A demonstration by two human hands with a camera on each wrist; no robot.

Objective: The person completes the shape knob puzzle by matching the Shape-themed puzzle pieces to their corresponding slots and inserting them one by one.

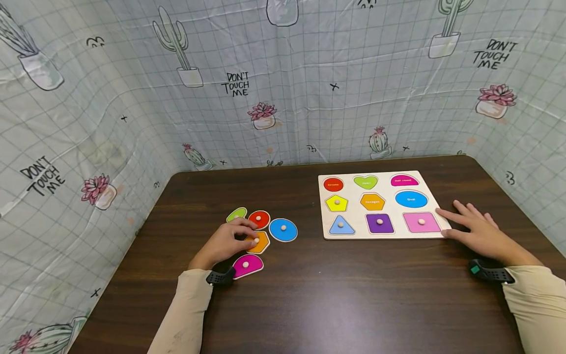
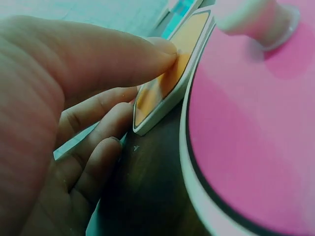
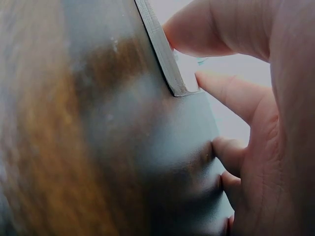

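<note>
My left hand pinches the small knob of an orange hexagon puzzle piece between thumb and fingertips; in the left wrist view the thumb covers the knob. Around it lie a green piece partly under the hand, a red circle, a blue oval and a magenta half-round, which looms close in the left wrist view. At the right, a pale shape board bears knobbed and knobless shapes. My right hand rests with spread fingers, thumb and forefinger at the board's right edge.
Knobs stand on the board's yellow pentagon, blue triangle, purple square and pink rectangle. The dark wooden table ends at a printed cloth that surrounds its back and sides.
</note>
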